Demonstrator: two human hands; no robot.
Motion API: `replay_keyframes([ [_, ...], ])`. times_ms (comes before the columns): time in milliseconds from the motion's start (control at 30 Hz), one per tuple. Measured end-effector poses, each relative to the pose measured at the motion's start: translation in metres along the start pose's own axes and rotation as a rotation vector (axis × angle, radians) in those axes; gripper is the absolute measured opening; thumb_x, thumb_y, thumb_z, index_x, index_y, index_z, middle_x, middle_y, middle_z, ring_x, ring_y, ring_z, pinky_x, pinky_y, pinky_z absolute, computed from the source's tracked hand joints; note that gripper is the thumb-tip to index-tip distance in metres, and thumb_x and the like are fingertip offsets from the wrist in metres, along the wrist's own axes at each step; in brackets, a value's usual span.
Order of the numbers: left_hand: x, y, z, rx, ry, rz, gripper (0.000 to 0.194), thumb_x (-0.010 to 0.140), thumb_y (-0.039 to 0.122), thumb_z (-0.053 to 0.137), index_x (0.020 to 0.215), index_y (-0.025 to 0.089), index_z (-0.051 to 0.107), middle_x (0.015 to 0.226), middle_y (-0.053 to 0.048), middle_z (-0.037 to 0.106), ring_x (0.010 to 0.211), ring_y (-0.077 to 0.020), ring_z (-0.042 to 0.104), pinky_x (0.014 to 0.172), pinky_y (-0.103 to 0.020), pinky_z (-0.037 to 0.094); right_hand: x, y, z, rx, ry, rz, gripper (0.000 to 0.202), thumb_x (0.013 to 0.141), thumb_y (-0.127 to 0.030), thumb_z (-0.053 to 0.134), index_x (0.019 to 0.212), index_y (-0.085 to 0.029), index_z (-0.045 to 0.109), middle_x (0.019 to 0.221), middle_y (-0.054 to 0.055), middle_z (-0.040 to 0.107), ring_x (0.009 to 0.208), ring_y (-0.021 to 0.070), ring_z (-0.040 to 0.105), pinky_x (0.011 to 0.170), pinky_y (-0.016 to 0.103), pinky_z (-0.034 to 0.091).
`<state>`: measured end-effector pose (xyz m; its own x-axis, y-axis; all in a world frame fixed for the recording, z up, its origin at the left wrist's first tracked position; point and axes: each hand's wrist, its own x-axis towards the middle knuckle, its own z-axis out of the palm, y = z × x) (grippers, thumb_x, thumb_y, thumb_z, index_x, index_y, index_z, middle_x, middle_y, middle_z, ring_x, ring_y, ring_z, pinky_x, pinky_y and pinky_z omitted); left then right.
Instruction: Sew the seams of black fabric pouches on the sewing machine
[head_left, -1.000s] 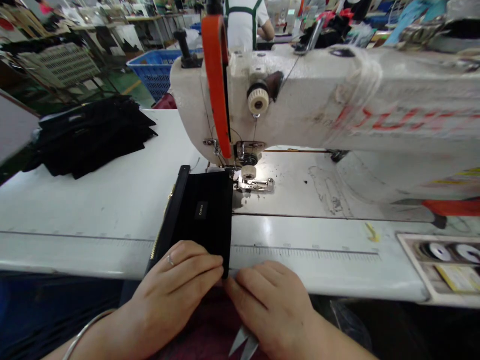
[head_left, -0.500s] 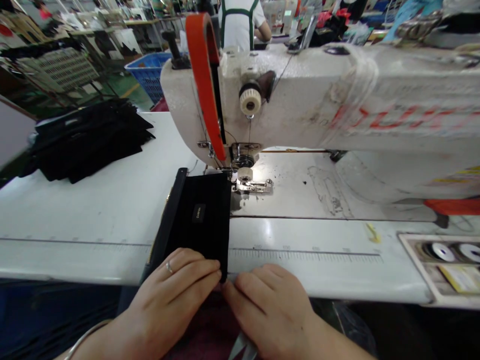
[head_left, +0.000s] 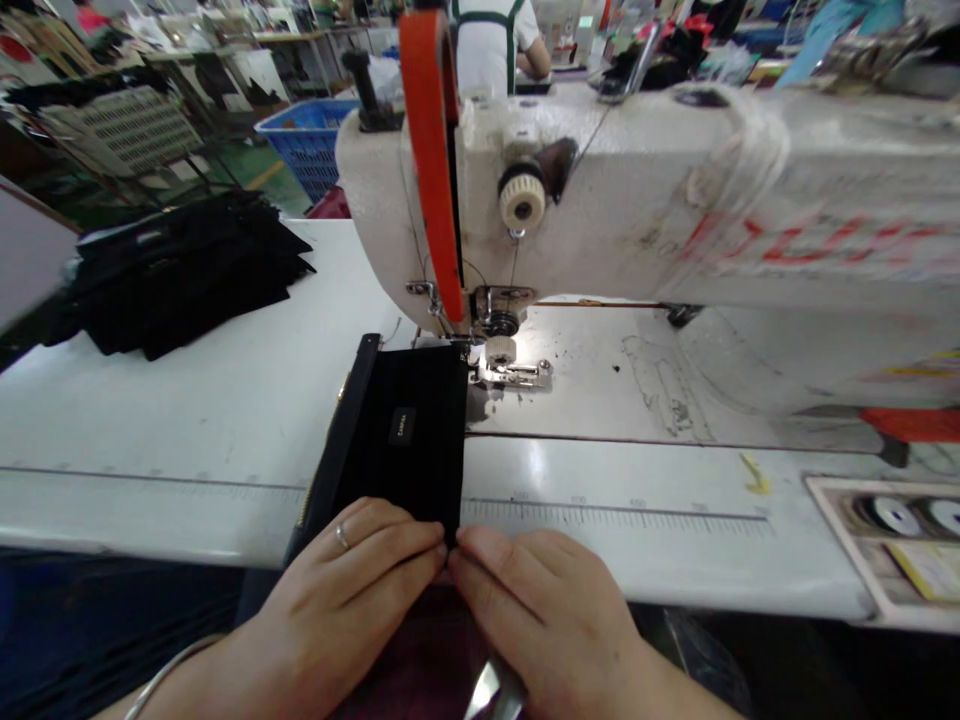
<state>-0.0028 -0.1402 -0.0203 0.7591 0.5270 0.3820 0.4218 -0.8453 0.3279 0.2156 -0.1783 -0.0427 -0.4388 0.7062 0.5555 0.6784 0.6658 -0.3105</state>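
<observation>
A black fabric pouch [head_left: 431, 460] with a small label [head_left: 402, 427] lies flat on the sewing table, a zipper along its left edge. Its far right corner reaches the presser foot [head_left: 511, 374] of the sewing machine [head_left: 630, 190]. My left hand [head_left: 352, 590] rests over the near end, fingers together, gripping the edge. Fingertip to fingertip with it, my right hand [head_left: 547, 610] pinches the near right corner. Metal blades, seemingly scissors [head_left: 495, 690], stick out from under my right palm; their handles are hidden.
At the back left lies a pile of black fabric pieces [head_left: 180, 270]. Beyond the table stands a blue basket [head_left: 304, 140], and a person [head_left: 491, 45] sits further back. A tray with bobbins [head_left: 892, 515] is at the right. A ruler scale [head_left: 615, 510] runs along the table's front.
My right fingertips have shifted slightly up onto the pouch's corner, and the blades under my palm have turned. The whole view has moved slightly; the pouch stays at the presser foot.
</observation>
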Motion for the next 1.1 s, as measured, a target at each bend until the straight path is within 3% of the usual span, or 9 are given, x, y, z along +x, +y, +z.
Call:
replay_keyframes([
  [133, 0.019, -0.003, -0.014, 0.161, -0.056, 0.066, 0.04, 0.106, 0.021, 0.033, 0.098, 0.021, 0.072, 0.102, 0.001, 0.074, 0.095, -0.0139, 0.064, 0.097, -0.024, 0.048, 0.001, 0.002, 0.011, -0.099, 0.049, -0.016, 0.024, 0.093, -0.009, 0.046, 0.089, -0.019, 0.067, 0.098, -0.002, 0.075, 0.05, 0.0112, 0.056, 0.045, 0.028, 0.039],
  [267, 0.038, -0.025, -0.017, 0.359, -0.202, 0.117, 0.035, 0.104, 0.024, 0.038, 0.13, 0.016, 0.059, 0.138, -0.006, 0.059, 0.132, -0.0236, 0.048, 0.113, -0.04, 0.037, 0.007, 0.003, 0.014, -0.153, 0.026, -0.052, 0.022, 0.088, -0.007, 0.048, 0.081, -0.021, 0.064, 0.097, -0.002, 0.076, 0.047, 0.012, 0.058, 0.039, 0.027, 0.039],
  [333, 0.043, -0.037, -0.013, 0.382, -0.246, 0.108, 0.04, 0.103, 0.026, 0.04, 0.14, 0.014, 0.05, 0.146, -0.009, 0.052, 0.136, -0.0247, 0.044, 0.114, -0.043, 0.036, 0.01, 0.004, 0.013, -0.173, 0.012, -0.075, 0.023, 0.086, -0.006, 0.047, 0.083, -0.021, 0.064, 0.095, -0.002, 0.076, 0.045, 0.0117, 0.058, 0.036, 0.026, 0.039],
  [600, 0.049, -0.052, -0.01, 0.329, -0.224, 0.111, 0.038, 0.104, 0.031, 0.041, 0.134, 0.014, 0.055, 0.139, -0.008, 0.059, 0.131, -0.0233, 0.051, 0.112, -0.039, 0.041, 0.014, 0.022, 0.015, -0.182, -0.115, -0.099, 0.025, 0.092, -0.009, 0.044, 0.095, -0.019, 0.066, 0.102, 0.0, 0.075, 0.05, 0.0125, 0.063, 0.039, 0.026, 0.045],
  [767, 0.039, -0.055, -0.015, 0.13, -0.172, 0.191, 0.029, 0.098, 0.023, 0.05, 0.123, 0.015, 0.063, 0.125, -0.009, 0.067, 0.117, -0.0223, 0.06, 0.105, -0.035, 0.049, 0.027, 0.033, 0.01, -0.161, -0.171, -0.055, 0.025, 0.094, -0.012, 0.045, 0.1, -0.018, 0.069, 0.1, -0.001, 0.076, 0.053, 0.0149, 0.066, 0.043, 0.028, 0.051],
  [933, 0.042, -0.062, -0.018, 0.017, -0.132, 0.22, 0.032, 0.095, 0.014, 0.043, 0.121, 0.011, 0.062, 0.115, -0.01, 0.07, 0.108, -0.0216, 0.063, 0.101, -0.033, 0.051, 0.046, 0.042, 0.001, -0.174, -0.194, -0.102, 0.025, 0.08, -0.01, 0.057, 0.101, -0.016, 0.071, 0.108, 0.0, 0.075, 0.057, 0.0152, 0.068, 0.046, 0.025, 0.054],
  [1100, 0.056, -0.069, -0.018, -0.006, -0.108, 0.237, 0.035, 0.102, 0.013, 0.031, 0.112, 0.009, 0.065, 0.103, -0.009, 0.072, 0.096, -0.0202, 0.065, 0.093, -0.032, 0.053, 0.058, 0.05, -0.007, -0.102, -0.349, -0.071, 0.055, 0.06, -0.01, 0.053, 0.113, -0.012, 0.068, 0.12, 0.005, 0.071, 0.072, 0.0205, 0.071, 0.061, 0.029, 0.062],
])
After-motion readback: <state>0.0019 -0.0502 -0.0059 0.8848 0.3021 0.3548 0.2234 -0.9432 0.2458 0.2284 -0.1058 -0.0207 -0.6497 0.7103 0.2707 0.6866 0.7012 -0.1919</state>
